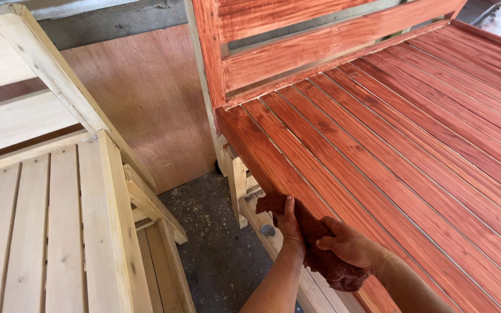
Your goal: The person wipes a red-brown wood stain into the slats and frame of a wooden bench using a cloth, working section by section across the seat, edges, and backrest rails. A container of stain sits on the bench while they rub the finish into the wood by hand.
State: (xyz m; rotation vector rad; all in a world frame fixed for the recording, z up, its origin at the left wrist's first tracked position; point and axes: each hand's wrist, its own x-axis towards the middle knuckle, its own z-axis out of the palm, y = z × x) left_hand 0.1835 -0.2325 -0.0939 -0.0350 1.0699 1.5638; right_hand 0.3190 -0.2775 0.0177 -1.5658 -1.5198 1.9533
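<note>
Head view: both hands clutch one stain-soaked rag (pixel 311 243) against the edge of the red-stained slatted bench (pixel 389 145). Left hand (pixel 288 223) pinches the rag's upper end; right hand (pixel 349 246) presses its lower bulk. Rubbing along the grain should spread colour evenly. Left of the hands stands an unstained wooden bench (pixel 47 220).

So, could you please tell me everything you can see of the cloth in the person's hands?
The cloth is a dark reddish-brown rag, rough and soaked with stain by its look. It lies bunched and crumpled along the near edge of the red-stained slatted bench. The left hand grips its upper end against the bench edge, and the right hand presses on its lower part. One lump hangs below the right hand.
</note>
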